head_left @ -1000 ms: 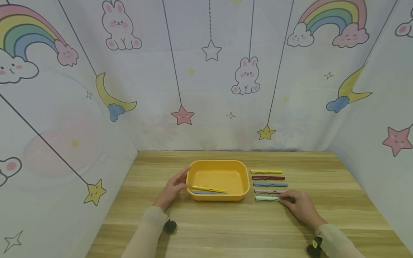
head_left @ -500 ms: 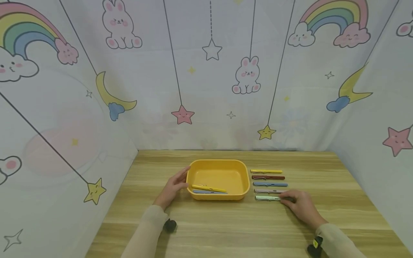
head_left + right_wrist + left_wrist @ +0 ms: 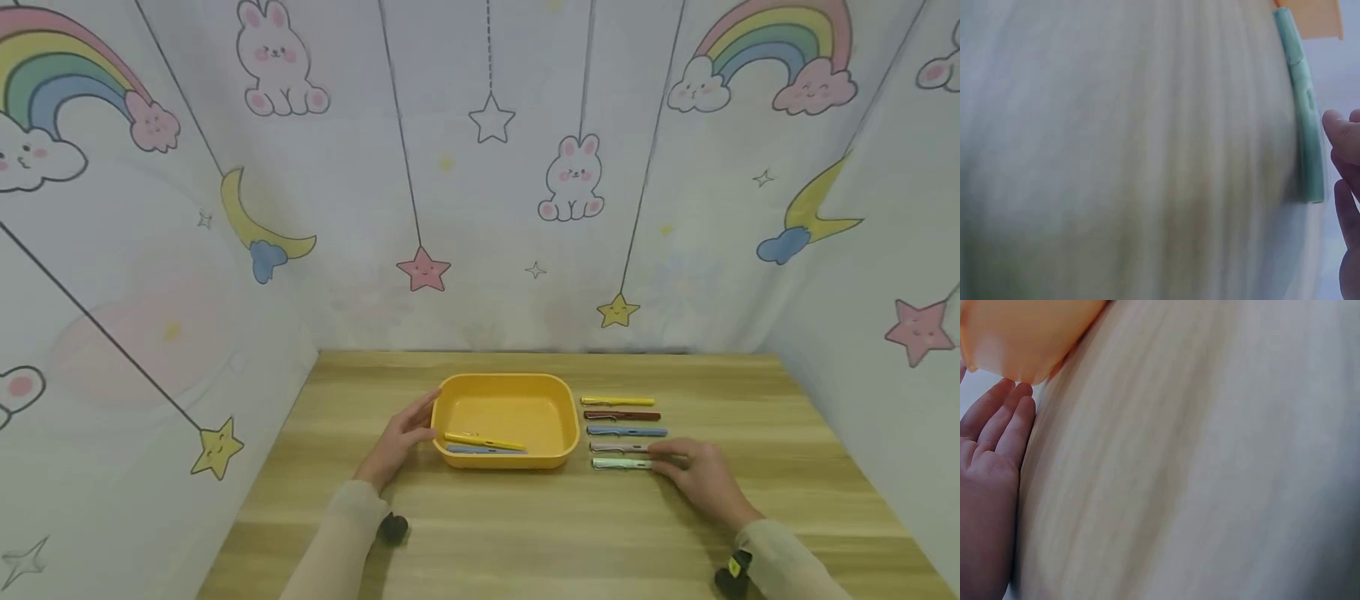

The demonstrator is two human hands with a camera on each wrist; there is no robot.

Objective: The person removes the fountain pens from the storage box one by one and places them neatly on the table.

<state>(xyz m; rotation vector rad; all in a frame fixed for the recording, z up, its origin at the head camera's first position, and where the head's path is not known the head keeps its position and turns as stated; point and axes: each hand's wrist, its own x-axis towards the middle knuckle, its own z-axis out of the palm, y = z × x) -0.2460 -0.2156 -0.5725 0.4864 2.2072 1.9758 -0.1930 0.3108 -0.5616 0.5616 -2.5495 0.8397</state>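
Observation:
My left hand [image 3: 397, 446] rests against the left end of a yellow plastic tray [image 3: 504, 461], fingers mostly straight. In the left wrist view its fingertips meet the underside of the tray [image 3: 1029, 353]. Inside the tray lie a yellow pen [image 3: 486, 441] and a blue pen [image 3: 487, 451]. My right hand [image 3: 701, 479] hovers at the right end of a mint green pen [image 3: 621, 464], thumb and forefinger apart. A pale pinkish pen [image 3: 618, 448] lies just behind, its end hidden by the fingers. The right wrist view shows the green pen [image 3: 1305, 112] uncovered beside the thumb [image 3: 1338, 128].
Behind those two pens, a blue pen [image 3: 626, 432], a dark red pen [image 3: 622, 415] and a yellow pen [image 3: 617, 402] lie parallel, right of the tray. Printed cloth walls [image 3: 480, 317] enclose the wooden table [image 3: 525, 533] at the back and sides.
The right forefinger has risen slightly away from the thumb near the green pen's end. The left hand and tray keep their places.

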